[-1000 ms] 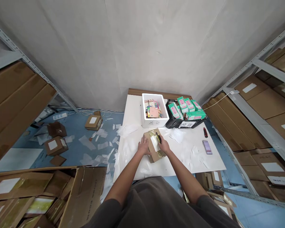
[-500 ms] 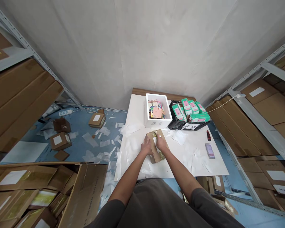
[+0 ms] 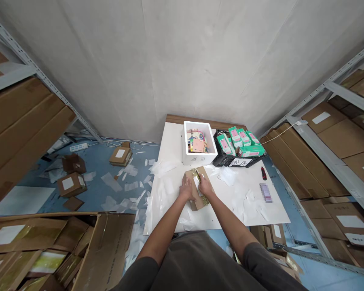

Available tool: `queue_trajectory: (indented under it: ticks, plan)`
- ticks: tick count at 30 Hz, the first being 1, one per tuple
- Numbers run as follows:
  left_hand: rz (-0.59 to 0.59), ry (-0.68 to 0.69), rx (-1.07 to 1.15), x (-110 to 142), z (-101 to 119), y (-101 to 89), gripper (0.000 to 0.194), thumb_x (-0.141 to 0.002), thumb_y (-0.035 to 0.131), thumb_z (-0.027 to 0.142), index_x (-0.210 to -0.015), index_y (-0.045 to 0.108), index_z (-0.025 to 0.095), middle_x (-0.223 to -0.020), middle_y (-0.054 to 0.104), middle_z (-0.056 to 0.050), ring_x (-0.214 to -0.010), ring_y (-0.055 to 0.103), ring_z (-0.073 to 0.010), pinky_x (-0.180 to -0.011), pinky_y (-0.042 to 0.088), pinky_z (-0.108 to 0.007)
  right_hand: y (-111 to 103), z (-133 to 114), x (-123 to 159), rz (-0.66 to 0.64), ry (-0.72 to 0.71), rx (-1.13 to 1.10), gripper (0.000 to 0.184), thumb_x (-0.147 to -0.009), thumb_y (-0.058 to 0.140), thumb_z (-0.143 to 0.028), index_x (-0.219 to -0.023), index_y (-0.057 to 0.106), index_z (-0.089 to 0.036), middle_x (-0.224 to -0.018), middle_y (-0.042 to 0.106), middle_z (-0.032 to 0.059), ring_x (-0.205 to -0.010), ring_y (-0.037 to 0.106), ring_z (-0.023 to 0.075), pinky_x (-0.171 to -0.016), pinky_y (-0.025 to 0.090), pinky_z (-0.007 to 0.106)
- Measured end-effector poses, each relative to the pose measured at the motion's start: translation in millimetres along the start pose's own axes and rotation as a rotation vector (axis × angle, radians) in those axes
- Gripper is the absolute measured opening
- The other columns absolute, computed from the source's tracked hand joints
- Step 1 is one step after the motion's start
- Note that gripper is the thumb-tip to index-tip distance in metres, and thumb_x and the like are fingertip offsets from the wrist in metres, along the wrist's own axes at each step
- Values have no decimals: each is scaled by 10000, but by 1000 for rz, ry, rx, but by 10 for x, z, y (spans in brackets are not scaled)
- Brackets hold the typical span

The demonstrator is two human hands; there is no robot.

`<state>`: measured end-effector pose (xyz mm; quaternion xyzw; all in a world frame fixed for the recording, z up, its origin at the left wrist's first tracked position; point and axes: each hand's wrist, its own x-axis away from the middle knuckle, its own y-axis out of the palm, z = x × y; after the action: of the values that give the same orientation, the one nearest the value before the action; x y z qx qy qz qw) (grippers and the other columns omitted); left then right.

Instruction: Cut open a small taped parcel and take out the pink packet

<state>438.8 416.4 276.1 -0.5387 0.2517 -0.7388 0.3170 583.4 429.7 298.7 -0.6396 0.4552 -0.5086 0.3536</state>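
Observation:
A small brown cardboard box (image 3: 202,202) lies tilted to the left on the white table (image 3: 166,141), with shiny yellowish tape and a white label on top. My left hand (image 3: 186,189) grips the box along its left side, fingers over the edge and thumb toward me. On the taped top, my right hand (image 3: 204,185) is closed beside the label. A small thin thing shows at its fingertips, too small to name. Crumpled white backing paper (image 3: 227,176) lies just right of the box.
Behind the box stand a white foam box (image 3: 200,159) of colourful packets and a black crate (image 3: 221,159) of green-and-pink boxes. A red-and-black tool (image 3: 263,173) lies at right. A large carton (image 3: 112,246) of parcels stands at left. Shelves flank both sides; paper scraps litter the floor.
The view has shifted slightly. Both hands stay on the cardboard box in nearly the same places, and the right hand's fingers have moved only a little along the top.

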Motion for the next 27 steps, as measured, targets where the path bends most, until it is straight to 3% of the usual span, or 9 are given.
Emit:
queue_trajectory:
  ticks: [4,11,17,22,27]
  plan:
    - [12,-4,-12,-29,-10,40,1564,-517,909,623,-1674,-63,220,-1693,-293,-112,-1584,-70,-470,-1224,320,-569,74,19,-3,34,-9,-15,707,-992,387,-149,-1669,216,-258,-1397,642,101,-1167,637,261,-1003,441,343]
    - [-9,-39,-15,-73,-8,71,1564,-523,893,614,-1667,-102,227,-1689,-309,-79,-1599,24,-445,-1216,341,-545,66,-107,-96,-56,58,19,776,-981,509,-189,-1673,167,-272,-1413,602,146,-1192,646,272,-992,433,332]
    - [8,-42,-4,-67,0,81,1569,-499,898,601,-1671,-85,251,-1699,-290,-65,-1590,77,-462,-1199,365,-547,160,-181,23,-36,112,-26,730,-1006,432,-202,-1671,137,-263,-1463,550,169,-1187,652,262,-954,453,332]
    - [10,-40,-1,-74,8,61,1574,-490,904,585,-1670,-84,256,-1716,-247,-80,-1593,41,-464,-1210,339,-560,116,-265,19,-60,132,-5,752,-1001,444,-213,-1679,121,-235,-1459,550,185,-1200,650,279,-962,455,348]
    - [14,-21,0,-31,10,29,1550,-510,908,601,-1675,-57,263,-1714,-249,-103,-1588,48,-476,-1203,341,-572,-18,-228,-86,-117,86,61,913,-940,577,-184,-1688,54,-222,-1396,618,180,-1228,644,284,-980,457,342]
